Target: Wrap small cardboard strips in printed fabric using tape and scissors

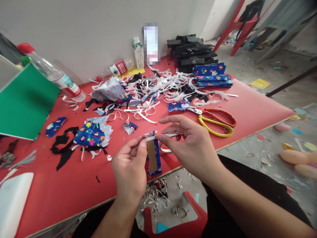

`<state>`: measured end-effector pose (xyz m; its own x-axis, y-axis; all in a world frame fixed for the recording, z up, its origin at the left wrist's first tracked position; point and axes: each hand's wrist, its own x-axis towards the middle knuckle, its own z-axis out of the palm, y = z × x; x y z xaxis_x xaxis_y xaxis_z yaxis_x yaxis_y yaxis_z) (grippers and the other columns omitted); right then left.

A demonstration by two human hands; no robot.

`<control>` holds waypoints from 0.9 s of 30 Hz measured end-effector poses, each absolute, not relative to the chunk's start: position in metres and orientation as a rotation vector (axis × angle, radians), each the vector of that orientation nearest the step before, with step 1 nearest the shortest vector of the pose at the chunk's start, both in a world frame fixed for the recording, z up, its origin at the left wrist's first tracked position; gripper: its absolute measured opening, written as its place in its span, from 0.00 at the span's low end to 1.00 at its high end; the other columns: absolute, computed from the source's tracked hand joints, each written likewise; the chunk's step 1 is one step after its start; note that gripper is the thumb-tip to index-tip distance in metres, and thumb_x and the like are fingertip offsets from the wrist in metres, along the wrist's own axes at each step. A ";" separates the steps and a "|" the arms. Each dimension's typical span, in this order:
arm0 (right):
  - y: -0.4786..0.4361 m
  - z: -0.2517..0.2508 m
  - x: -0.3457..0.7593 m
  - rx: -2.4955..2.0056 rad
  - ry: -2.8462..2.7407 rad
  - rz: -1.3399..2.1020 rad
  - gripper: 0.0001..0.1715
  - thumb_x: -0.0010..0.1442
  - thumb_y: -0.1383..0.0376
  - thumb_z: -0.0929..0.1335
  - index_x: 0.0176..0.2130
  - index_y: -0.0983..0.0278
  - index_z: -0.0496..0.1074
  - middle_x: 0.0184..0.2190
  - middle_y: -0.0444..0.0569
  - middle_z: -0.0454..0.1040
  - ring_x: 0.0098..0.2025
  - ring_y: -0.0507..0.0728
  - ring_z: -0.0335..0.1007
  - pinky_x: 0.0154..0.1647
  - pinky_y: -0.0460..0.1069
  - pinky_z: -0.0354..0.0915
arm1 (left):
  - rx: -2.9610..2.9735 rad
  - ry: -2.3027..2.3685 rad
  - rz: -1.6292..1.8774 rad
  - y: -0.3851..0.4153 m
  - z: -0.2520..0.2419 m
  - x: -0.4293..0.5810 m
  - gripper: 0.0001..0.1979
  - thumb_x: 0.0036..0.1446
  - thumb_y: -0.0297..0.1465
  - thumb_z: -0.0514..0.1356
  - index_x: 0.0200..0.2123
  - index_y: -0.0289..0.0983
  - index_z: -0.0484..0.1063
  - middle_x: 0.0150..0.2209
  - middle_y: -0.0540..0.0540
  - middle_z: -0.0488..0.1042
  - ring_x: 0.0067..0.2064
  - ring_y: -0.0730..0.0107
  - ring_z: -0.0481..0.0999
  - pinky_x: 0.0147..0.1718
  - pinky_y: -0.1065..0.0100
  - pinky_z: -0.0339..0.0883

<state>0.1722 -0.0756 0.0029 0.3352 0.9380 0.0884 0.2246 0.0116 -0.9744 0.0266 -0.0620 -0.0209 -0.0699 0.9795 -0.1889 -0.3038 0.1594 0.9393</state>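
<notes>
A small blue patterned piece with a brown cardboard strip point(154, 157) hangs upright near the table's front edge. My left hand point(132, 162) pinches its top left corner between thumb and fingers. At the top right corner, the thumb and a finger of my right hand point(189, 140) meet the folded top edge, its other fingers raised. A white strip point(165, 147) curls beneath my right fingers. Scissors with one red and one yellow handle point(215, 122) lie beyond my right hand, their blades beside a blue patterned scrap point(177, 105).
White strips point(158, 86) and scraps pile across the red table point(81, 185). Cut blue cloth point(92, 132) lies left. Behind are a tall bottle point(65, 84), a phone point(151, 43), a black stack point(194, 51) and folded blue pieces point(213, 76). A red stool point(178, 219) stands below.
</notes>
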 end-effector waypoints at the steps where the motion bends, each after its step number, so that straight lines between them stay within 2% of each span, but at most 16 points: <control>1: -0.075 0.002 0.171 -1.473 -1.119 0.785 0.15 0.60 0.67 0.77 0.47 0.59 0.78 0.28 0.40 0.83 0.29 0.53 0.79 0.28 0.48 0.67 | 0.808 1.115 1.283 -0.062 -0.021 0.027 0.11 0.55 0.36 0.76 0.39 0.38 0.84 0.38 0.46 0.87 0.37 0.66 0.88 0.37 0.71 0.83; 8: -0.079 -0.003 0.168 -1.458 -1.220 0.693 0.16 0.61 0.65 0.78 0.49 0.57 0.80 0.34 0.42 0.84 0.36 0.55 0.81 0.36 0.51 0.70 | 0.838 1.158 1.332 -0.060 -0.012 0.026 0.14 0.50 0.31 0.79 0.38 0.39 0.81 0.33 0.50 0.84 0.34 0.74 0.85 0.35 0.77 0.79; 14: -0.080 0.002 0.175 -1.548 -1.378 0.602 0.02 0.63 0.63 0.76 0.38 0.56 0.85 0.30 0.45 0.83 0.36 0.58 0.77 0.34 0.52 0.68 | 0.718 0.989 1.280 -0.060 -0.008 0.026 0.23 0.52 0.29 0.77 0.48 0.44 0.75 0.34 0.52 0.82 0.35 0.73 0.83 0.35 0.74 0.79; 19: -0.082 0.004 0.181 -1.434 -1.573 0.506 0.05 0.66 0.67 0.74 0.37 0.58 0.83 0.30 0.44 0.83 0.34 0.57 0.72 0.35 0.51 0.68 | 0.847 0.935 1.179 -0.058 -0.008 0.023 0.25 0.54 0.29 0.76 0.53 0.43 0.74 0.35 0.52 0.78 0.32 0.74 0.79 0.32 0.75 0.77; 22: -0.085 0.005 0.181 -1.423 -1.608 0.444 0.02 0.66 0.65 0.75 0.40 0.59 0.83 0.31 0.44 0.83 0.34 0.56 0.72 0.34 0.50 0.68 | 0.895 0.962 1.231 -0.059 -0.008 0.023 0.23 0.55 0.29 0.75 0.52 0.43 0.74 0.34 0.52 0.78 0.33 0.74 0.80 0.33 0.74 0.78; 24: -0.086 0.005 0.180 -1.466 -1.614 0.391 0.04 0.66 0.63 0.75 0.42 0.61 0.82 0.32 0.46 0.83 0.35 0.57 0.73 0.35 0.50 0.68 | 0.889 0.997 1.261 -0.060 -0.009 0.024 0.22 0.55 0.30 0.75 0.51 0.44 0.73 0.33 0.52 0.78 0.32 0.73 0.80 0.32 0.75 0.78; 27: -0.086 0.005 0.179 -1.494 -1.676 0.326 0.04 0.68 0.64 0.74 0.39 0.62 0.80 0.32 0.47 0.82 0.36 0.57 0.73 0.37 0.51 0.68 | 0.867 1.059 1.278 -0.062 -0.012 0.026 0.23 0.55 0.30 0.75 0.50 0.44 0.70 0.32 0.53 0.78 0.30 0.73 0.80 0.30 0.75 0.77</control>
<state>0.1794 -0.0860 0.0053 0.0698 0.9091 0.4107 0.6889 0.2538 -0.6789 0.0262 -0.0622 -0.0117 -0.0192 0.9913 -0.1301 -0.3117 0.1177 0.9429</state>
